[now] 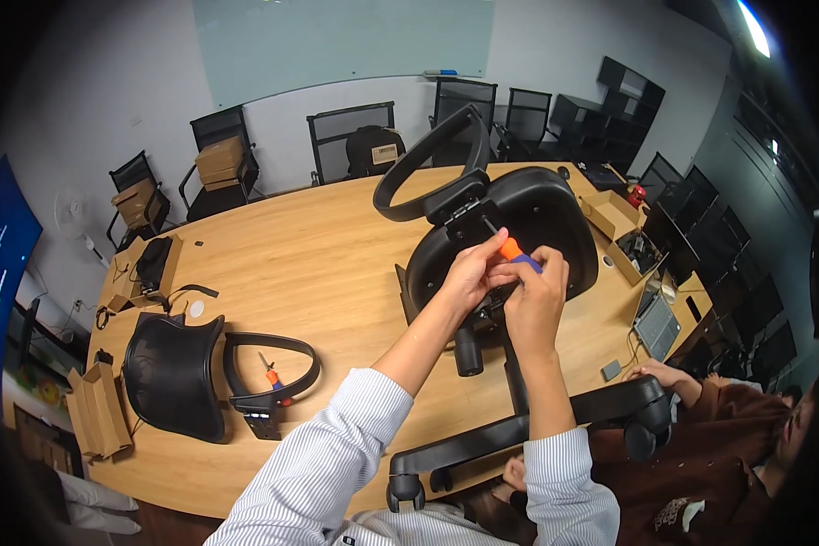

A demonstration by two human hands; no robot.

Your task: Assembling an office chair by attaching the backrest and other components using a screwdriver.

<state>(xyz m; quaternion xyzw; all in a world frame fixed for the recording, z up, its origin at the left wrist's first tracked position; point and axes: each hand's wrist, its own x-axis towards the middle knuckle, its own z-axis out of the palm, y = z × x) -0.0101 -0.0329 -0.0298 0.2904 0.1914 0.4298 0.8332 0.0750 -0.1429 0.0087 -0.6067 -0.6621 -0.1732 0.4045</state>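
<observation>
A black office chair lies tipped on the table, its seat underside [569,238] facing me. One looped armrest [400,187] is at the seat's far edge, joined by a metal bracket [464,211]. My right hand [535,305] grips the handle of an orange and purple screwdriver [513,251]. My left hand [470,278] closes around the front of it near the shaft, thumb along the tool. The screwdriver's tip points at the bracket; its exact contact is too small to tell. Toward me extends the wheeled base [464,443], between my arms and a co-worker.
On the left lie a mesh backrest [175,378], another armrest [311,364], a second screwdriver [273,375] and cardboard boxes [100,414]. A laptop [657,329] and an open carton [612,214] are at the right. A co-worker's hand [660,371] is beside the base.
</observation>
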